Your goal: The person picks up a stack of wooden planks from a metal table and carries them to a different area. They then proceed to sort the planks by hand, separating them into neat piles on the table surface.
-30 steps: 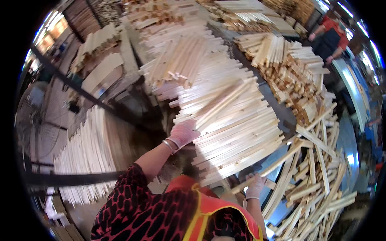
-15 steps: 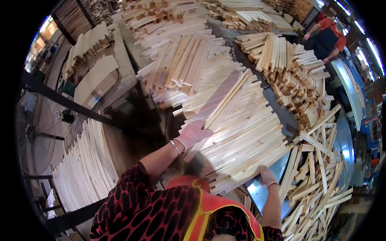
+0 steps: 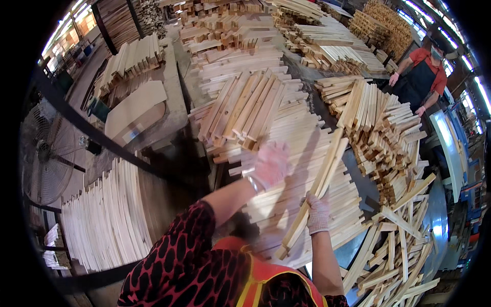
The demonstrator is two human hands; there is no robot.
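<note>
A pair of long, pale wooden strips (image 3: 327,162) slants over a wide layer of wooden strips (image 3: 302,135) laid side by side. My right hand (image 3: 318,212), in a knitted glove, is closed around the pair near its lower half. To the left, my gloved left hand (image 3: 271,165) hovers over the layer, apart from the held pair. Motion smears its fingers, so their shape is unclear. Just beyond it, a small stack of thicker wooden strips (image 3: 243,110) lies on top of the layer.
Loose strips (image 3: 396,250) lie jumbled at the right, beside a stacked heap (image 3: 381,120). A dark bar (image 3: 97,130) crosses the left side, near a fan (image 3: 46,148) and upright boards (image 3: 107,215). At the far right stands a co-worker (image 3: 422,77) in an apron.
The strip pair has passed from my left hand to my right, which came up from the layer's near edge. My left hand has moved away toward the small stack. The view has shifted.
</note>
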